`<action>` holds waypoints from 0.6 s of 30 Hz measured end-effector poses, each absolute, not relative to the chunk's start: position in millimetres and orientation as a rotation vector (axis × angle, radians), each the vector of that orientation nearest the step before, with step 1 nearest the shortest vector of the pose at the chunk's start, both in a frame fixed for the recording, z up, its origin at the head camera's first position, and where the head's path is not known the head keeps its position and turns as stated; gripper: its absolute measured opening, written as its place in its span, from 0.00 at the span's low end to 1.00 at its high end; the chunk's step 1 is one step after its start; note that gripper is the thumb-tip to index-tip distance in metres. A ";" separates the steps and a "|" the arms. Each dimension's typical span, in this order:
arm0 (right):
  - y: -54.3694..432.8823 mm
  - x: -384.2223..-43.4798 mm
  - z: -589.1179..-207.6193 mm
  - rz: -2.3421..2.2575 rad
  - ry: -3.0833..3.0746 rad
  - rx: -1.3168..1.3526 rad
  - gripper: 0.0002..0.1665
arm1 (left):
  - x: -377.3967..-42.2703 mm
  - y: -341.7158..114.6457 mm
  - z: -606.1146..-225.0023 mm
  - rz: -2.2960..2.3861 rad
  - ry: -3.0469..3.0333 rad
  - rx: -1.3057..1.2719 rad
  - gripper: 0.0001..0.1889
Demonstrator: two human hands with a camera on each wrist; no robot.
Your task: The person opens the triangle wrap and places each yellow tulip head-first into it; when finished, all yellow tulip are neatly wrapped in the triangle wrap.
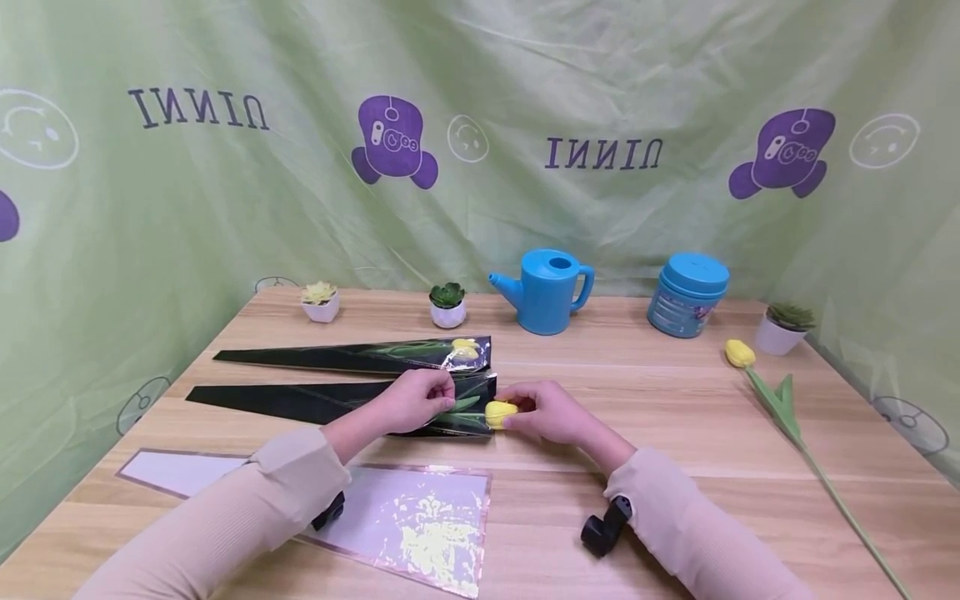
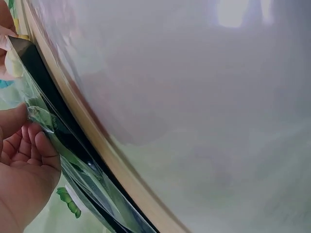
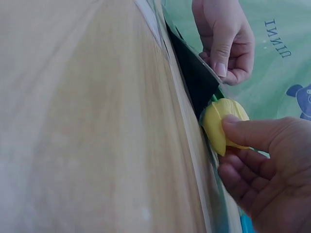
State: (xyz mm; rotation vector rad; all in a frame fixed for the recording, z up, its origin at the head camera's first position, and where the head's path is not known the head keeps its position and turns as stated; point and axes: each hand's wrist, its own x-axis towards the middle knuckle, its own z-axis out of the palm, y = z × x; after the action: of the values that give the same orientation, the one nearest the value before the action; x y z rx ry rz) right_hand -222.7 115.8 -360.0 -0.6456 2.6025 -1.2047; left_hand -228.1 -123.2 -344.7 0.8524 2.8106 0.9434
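Note:
A yellow artificial tulip (image 1: 499,414) lies mostly inside the nearer black flower sleeve (image 1: 285,402), its bloom at the sleeve's open right end. Thumb and fingers of my right hand (image 1: 549,410) pinch that bloom, seen closely as the yellow tulip head (image 3: 224,124) in the right wrist view. My left hand (image 1: 415,400) pinches the clear front film (image 2: 36,114) of the same sleeve, above the green leaves. Behind it lies another black sleeve (image 1: 322,359) with a yellow tulip inside. In front, partly under my left forearm, is a pale sleeve (image 1: 390,508) with a pinkish border.
A loose yellow tulip (image 1: 783,417) lies along the right side. At the back stand a blue watering can (image 1: 546,292), a blue-lidded tub (image 1: 686,296) and small potted succulents: pale yellow (image 1: 320,302), green (image 1: 447,305) and dark green (image 1: 783,327). A green curtain (image 1: 480,217) hangs behind.

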 end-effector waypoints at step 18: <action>84.0 -229.5 -363.2 -1.416 2.574 -0.506 0.16 | -229.3 -128.0 -342.0 0.945 2.820 0.808 0.06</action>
State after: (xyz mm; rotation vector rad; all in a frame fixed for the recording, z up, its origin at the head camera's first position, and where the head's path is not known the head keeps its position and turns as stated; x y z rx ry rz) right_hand -229.5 84.0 -363.2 -0.5059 2.5740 -1.4158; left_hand -229.3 -128.0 -342.0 0.8083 2.8198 0.9453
